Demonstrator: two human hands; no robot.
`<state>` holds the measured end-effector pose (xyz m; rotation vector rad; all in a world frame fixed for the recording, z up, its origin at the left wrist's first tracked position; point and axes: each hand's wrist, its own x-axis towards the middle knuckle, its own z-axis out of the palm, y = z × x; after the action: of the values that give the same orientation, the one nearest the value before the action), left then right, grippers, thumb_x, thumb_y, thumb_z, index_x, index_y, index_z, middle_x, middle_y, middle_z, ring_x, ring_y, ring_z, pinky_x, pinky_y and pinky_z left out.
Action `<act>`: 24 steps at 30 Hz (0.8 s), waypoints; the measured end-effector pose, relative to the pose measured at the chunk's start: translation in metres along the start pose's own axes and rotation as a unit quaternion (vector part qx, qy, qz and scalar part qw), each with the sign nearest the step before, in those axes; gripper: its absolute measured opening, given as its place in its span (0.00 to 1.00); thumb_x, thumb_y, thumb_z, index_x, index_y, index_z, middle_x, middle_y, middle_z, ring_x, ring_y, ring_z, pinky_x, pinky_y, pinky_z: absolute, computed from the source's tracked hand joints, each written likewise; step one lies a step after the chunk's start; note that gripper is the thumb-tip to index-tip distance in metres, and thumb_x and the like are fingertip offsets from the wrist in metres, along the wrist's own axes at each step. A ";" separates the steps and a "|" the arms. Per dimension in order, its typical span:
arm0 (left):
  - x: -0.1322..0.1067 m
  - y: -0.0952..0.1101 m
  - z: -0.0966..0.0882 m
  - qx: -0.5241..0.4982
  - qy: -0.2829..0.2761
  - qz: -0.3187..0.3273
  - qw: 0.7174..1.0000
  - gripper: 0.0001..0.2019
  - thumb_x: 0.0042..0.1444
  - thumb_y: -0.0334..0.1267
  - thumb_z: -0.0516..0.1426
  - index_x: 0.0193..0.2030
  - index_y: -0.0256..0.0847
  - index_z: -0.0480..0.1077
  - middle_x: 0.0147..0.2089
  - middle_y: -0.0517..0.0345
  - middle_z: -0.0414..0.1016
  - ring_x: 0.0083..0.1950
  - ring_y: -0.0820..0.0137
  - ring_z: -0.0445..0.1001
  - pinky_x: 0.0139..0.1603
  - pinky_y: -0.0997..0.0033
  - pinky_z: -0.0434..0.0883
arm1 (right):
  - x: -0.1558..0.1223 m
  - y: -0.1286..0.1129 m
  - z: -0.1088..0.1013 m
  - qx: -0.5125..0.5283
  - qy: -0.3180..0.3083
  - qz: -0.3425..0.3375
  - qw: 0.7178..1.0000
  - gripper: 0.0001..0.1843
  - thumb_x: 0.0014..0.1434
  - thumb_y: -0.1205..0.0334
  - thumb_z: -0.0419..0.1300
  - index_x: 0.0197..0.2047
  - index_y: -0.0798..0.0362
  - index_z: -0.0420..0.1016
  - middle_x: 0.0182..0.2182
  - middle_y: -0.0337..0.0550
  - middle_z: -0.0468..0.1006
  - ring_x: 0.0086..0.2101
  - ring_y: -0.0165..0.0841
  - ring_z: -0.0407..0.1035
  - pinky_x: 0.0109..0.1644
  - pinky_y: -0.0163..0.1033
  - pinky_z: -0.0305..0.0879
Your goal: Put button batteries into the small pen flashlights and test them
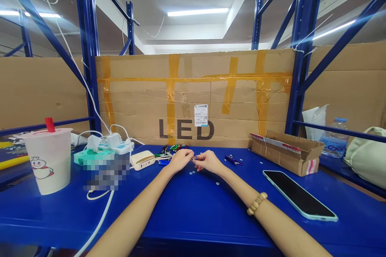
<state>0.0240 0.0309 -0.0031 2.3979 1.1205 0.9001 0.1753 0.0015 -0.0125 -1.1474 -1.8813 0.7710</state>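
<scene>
My left hand [181, 160] and my right hand [209, 162] meet over the middle of the blue tabletop, fingertips pinched close together. Between them shows a small blue piece [195, 156], slim and mostly covered by the fingers; its exact kind is too small to tell. Behind my left hand lies a pile of small shiny parts [173, 148] in green, black, red and blue, partly hidden. To the right of my right hand rest some slim purple-blue pen-like pieces [233, 160]. A beaded bracelet [257, 203] circles my right wrist.
A phone [300, 193] and an open cardboard box [286, 150] are at right. On the left stand a lidded cup [48, 164], a white power bank [142, 160], a power strip [120, 146] and cables. A large carton [193, 96] closes off the back, between blue posts.
</scene>
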 end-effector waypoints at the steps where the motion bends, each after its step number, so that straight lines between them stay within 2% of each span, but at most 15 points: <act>1: 0.000 0.000 0.000 0.004 -0.001 0.004 1.000 0.15 0.52 0.41 0.43 0.18 0.38 0.58 0.21 0.65 0.61 0.27 0.75 0.59 0.28 0.76 0.53 | 0.000 0.000 0.000 0.005 0.001 0.004 1.000 0.14 0.45 0.54 0.59 0.23 0.59 0.73 0.17 0.39 0.73 0.19 0.28 0.69 0.25 0.32 0.67; 6: 0.001 -0.003 0.000 -0.007 0.000 0.010 1.000 0.15 0.52 0.41 0.43 0.17 0.38 0.57 0.19 0.65 0.59 0.26 0.75 0.59 0.27 0.75 0.53 | 0.002 0.003 -0.001 -0.015 0.007 -0.002 1.000 0.11 0.47 0.59 0.57 0.20 0.58 0.72 0.16 0.39 0.74 0.18 0.29 0.70 0.23 0.30 0.66; 9: 0.000 -0.005 0.002 -0.037 0.001 0.007 0.999 0.15 0.51 0.42 0.44 0.18 0.38 0.57 0.19 0.64 0.58 0.25 0.75 0.58 0.27 0.75 0.54 | 0.003 0.003 -0.002 -0.054 0.012 -0.030 0.998 0.12 0.48 0.61 0.55 0.19 0.57 0.71 0.16 0.39 0.74 0.17 0.28 0.69 0.22 0.30 0.64; 12: 0.000 -0.004 0.004 -0.126 -0.010 -0.016 0.992 0.15 0.51 0.42 0.42 0.19 0.38 0.56 0.18 0.64 0.56 0.22 0.76 0.55 0.24 0.75 0.53 | 0.003 0.001 -0.004 -0.100 0.024 -0.068 0.992 0.12 0.49 0.65 0.52 0.18 0.57 0.71 0.16 0.38 0.73 0.17 0.28 0.68 0.23 0.30 0.63; 16: 0.002 -0.001 0.006 -0.240 -0.039 -0.059 0.968 0.12 0.49 0.39 0.42 0.19 0.39 0.54 0.17 0.65 0.52 0.18 0.79 0.49 0.20 0.76 0.48 | 0.002 -0.002 -0.005 -0.131 0.044 -0.091 0.986 0.14 0.51 0.65 0.51 0.17 0.57 0.70 0.15 0.38 0.73 0.17 0.29 0.68 0.24 0.30 0.61; 18: 0.003 -0.001 0.008 -0.232 -0.051 -0.072 0.969 0.10 0.48 0.38 0.43 0.18 0.39 0.54 0.16 0.66 0.49 0.18 0.79 0.48 0.20 0.76 0.48 | 0.003 -0.002 -0.005 -0.137 0.054 -0.096 0.984 0.14 0.51 0.66 0.51 0.18 0.56 0.71 0.16 0.39 0.74 0.17 0.29 0.69 0.24 0.30 0.61; 20: 0.005 -0.003 0.010 -0.184 -0.048 -0.058 0.980 0.09 0.47 0.35 0.44 0.18 0.39 0.55 0.15 0.66 0.50 0.19 0.77 0.51 0.21 0.75 0.52 | 0.003 -0.002 -0.005 -0.142 0.066 -0.099 0.983 0.14 0.52 0.67 0.50 0.20 0.56 0.72 0.17 0.40 0.75 0.18 0.29 0.69 0.25 0.31 0.61; 24: 0.006 -0.005 0.015 -0.047 -0.008 0.027 0.998 0.07 0.50 0.31 0.44 0.25 0.38 0.60 0.25 0.60 0.64 0.29 0.73 0.63 0.32 0.73 0.61 | 0.002 -0.003 -0.006 -0.185 0.100 -0.097 0.973 0.14 0.53 0.66 0.50 0.20 0.56 0.71 0.16 0.41 0.75 0.18 0.30 0.69 0.26 0.31 0.60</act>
<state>0.0348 0.0380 -0.0146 2.3648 0.9889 0.9285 0.1784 0.0032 -0.0066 -1.1887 -1.9760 0.1903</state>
